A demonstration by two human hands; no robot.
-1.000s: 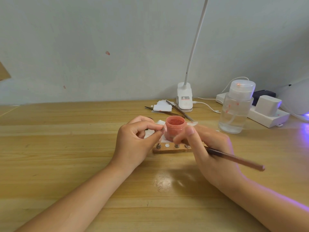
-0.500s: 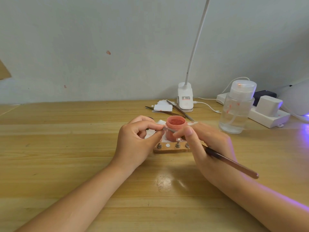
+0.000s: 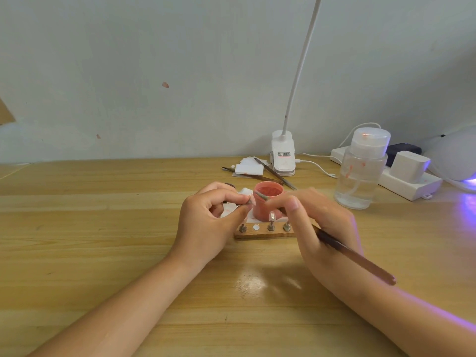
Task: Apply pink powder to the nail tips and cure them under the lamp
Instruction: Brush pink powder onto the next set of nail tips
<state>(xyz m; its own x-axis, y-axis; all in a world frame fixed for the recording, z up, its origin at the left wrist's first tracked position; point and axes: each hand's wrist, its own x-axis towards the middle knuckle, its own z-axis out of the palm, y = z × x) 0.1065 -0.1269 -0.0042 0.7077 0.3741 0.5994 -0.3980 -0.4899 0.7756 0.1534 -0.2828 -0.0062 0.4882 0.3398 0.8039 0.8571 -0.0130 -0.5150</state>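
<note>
An open jar of pink powder [image 3: 268, 202] stands behind a small wooden stand [image 3: 264, 233] that carries metal pegs; one peg bears a nail tip [image 3: 272, 216]. My left hand [image 3: 211, 222] pinches a small holder with a nail tip [image 3: 252, 201] between thumb and forefinger, just left of the jar. My right hand [image 3: 319, 222] grips a long brown brush [image 3: 353, 256]. Its thin front end [image 3: 260, 196] lies across the jar's rim, close to the held nail tip.
A white clip lamp [image 3: 282, 155] stands at the back with tweezers [image 3: 274, 173] and white pads [image 3: 248, 168] beside it. To the right are a clear pump bottle [image 3: 360, 176], a power strip [image 3: 412, 181] and a white curing lamp [image 3: 456, 155] casting purple light.
The brush tip has come out of the jar and swung left toward the nail tip in my left hand. My right hand has lowered, uncovering the jar's front.
</note>
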